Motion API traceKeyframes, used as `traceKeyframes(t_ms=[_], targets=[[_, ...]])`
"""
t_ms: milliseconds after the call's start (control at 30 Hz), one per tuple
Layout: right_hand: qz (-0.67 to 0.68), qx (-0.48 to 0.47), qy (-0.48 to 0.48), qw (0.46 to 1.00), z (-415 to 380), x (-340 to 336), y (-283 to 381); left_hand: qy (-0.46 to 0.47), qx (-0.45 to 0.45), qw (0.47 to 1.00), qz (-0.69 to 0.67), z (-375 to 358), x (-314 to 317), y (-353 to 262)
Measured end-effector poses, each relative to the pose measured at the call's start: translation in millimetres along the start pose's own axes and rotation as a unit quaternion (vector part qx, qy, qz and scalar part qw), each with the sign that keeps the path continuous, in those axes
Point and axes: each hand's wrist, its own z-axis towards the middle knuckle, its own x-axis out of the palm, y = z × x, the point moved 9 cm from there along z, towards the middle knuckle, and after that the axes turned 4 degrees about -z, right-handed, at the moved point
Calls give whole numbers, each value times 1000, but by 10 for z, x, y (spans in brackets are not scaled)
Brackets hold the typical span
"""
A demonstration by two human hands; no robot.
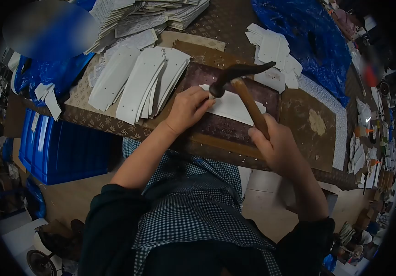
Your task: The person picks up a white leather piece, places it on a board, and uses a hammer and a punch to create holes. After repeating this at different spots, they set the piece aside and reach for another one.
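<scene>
My right hand (276, 145) is wrapped round the wooden handle of a hammer (249, 103). The hammer's dark head has a long curved claw, and its striking face is right at the fingertips of my left hand (188, 109). Those fingers are pinched together over the left end of a white, strip-like piece (234, 106); whatever they grip is hidden by the hammer head and the fingers. Beneath the white piece lies a dark red, pitted board (214, 123) on the table.
Left of the board are fanned stacks of white cut pieces (140, 85), with a thicker pile (161, 18) behind. More white pieces (273, 48) lie at the back right beside blue plastic sheeting (308, 34). A blue bin (64, 149) stands below the table's left edge.
</scene>
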Motion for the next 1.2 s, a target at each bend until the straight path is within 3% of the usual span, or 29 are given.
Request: traceKeyframes(t_ms=[33,133,233,333,367,400,433,467,500,600,733,833,1033,1167,1200], targets=[[-12,14,21,1000,27,32,-55,-18,10,1000,-18,23,-38,-18],[96,6,-61,993,-63,-269,161,-42,31,998,-44,0,-32,5],[272,-148,-239,920,-267,-760,611,-36,36,998,-38,-24,-28,-11],[279,-227,-227,905,-197,-669,642,-40,43,997,-40,-11,-4,-18],[141,-146,-177,963,-153,-469,402,-49,53,997,-30,-18,-25,5],[-7,-119,-109,987,-92,-201,172,-78,74,993,-47,-35,-59,-13],[-155,-107,-51,981,-1,77,-24,-27,47,998,-28,-30,-50,-1],[-79,6,-15,997,-11,145,-255,-22,52,998,-23,-50,-9,6],[-17,58,-4,998,-21,170,-430,-27,68,997,-28,-39,-9,-13],[149,132,-75,977,26,233,-777,-38,90,995,-34,-36,39,5],[233,156,-188,941,105,335,-1126,-59,108,991,-53,-30,6,-103],[249,167,-235,925,85,375,-1314,-39,66,994,-72,-21,11,-84],[280,173,-283,901,5,430,-1581,-33,69,995,-71,-18,19,-38],[289,173,-306,890,-77,422,-1748,-33,34,996,-81,-2,49,64],[285,176,-311,889,-98,420,-1790,-45,-16,994,-102,7,36,151]])
